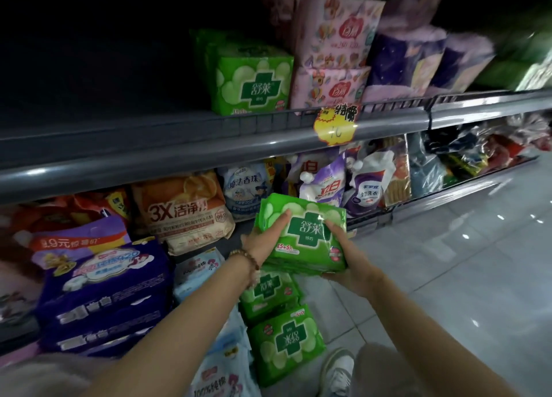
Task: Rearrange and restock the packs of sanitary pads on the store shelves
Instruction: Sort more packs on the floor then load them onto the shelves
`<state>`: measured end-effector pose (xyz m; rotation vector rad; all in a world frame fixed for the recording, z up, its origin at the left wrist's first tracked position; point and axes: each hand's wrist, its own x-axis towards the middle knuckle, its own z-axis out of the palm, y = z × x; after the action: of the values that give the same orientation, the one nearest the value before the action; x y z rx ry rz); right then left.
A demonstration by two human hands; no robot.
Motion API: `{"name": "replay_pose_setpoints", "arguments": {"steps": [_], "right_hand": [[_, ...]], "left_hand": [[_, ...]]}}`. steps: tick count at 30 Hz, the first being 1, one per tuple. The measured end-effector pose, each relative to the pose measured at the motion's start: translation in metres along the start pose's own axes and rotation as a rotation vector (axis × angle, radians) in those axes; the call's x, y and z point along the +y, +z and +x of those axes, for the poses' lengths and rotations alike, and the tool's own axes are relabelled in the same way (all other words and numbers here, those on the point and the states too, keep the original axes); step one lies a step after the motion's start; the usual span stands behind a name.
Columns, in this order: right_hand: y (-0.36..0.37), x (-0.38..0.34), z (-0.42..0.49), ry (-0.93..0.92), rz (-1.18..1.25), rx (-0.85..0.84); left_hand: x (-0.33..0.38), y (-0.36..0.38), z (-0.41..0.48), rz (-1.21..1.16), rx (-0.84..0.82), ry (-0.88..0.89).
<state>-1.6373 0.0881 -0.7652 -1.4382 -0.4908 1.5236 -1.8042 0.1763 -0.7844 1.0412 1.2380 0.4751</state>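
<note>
**Q:** Near left, first entry?
**A:** Purple packs, stacked on the low shelf, "420" legible. Behind them is an orange bag marked "3X".

**Q:** The hands?
**A:** Left hand: thumb flat on top of the green stack, fingers hidden beneath its left edge. Right hand: thumb on top, fingers curled under the right edge. Between them they pinch the stack in mid-air at centre, in front of the low shelf. Spare packs are piled below it.

**Q:** Label?
**A:** White cross, "舒莱", with "15+5" at the lower left corner.

**Q:** Destination?
**A:** Probably the upper shelf, beside the matching shelf pack. Keep the stack level and the thumbs pressed down, since the slick wrappers may slide. Lift it clear over the rail and set it down with the cross facing out.

**Q:** Further right?
**A:** A yellow tag, its writing too blurred to record.
</note>
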Motion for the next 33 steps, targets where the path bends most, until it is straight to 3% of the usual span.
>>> {"name": "replay_pose_setpoints", "arguments": {"steps": [7,12,19,28,33], "right_hand": [[0.030,-0.085,-0.082,-0.407,-0.069,-0.066],[0.055,-0.136,-0.109,-0.592,-0.165,-0.039],[0.093,-0.184,-0.103,-0.847,-0.354,-0.039],[0.144,-0.254,-0.023,-1.022,-0.525,-0.044],[0.173,-0.303,0.054,-1.019,-0.688,-0.103]], "left_hand": [[0.108,0.000,-0.108,-0.006,-0.019,0.518],[0.149,-0.017,-0.151,-0.120,-0.009,0.715],[0.191,-0.052,-0.153,-0.090,0.034,0.977],[0.246,-0.112,-0.070,-0.026,0.222,1.195],[0.280,-0.152,-0.006,0.094,0.249,1.071]]}}
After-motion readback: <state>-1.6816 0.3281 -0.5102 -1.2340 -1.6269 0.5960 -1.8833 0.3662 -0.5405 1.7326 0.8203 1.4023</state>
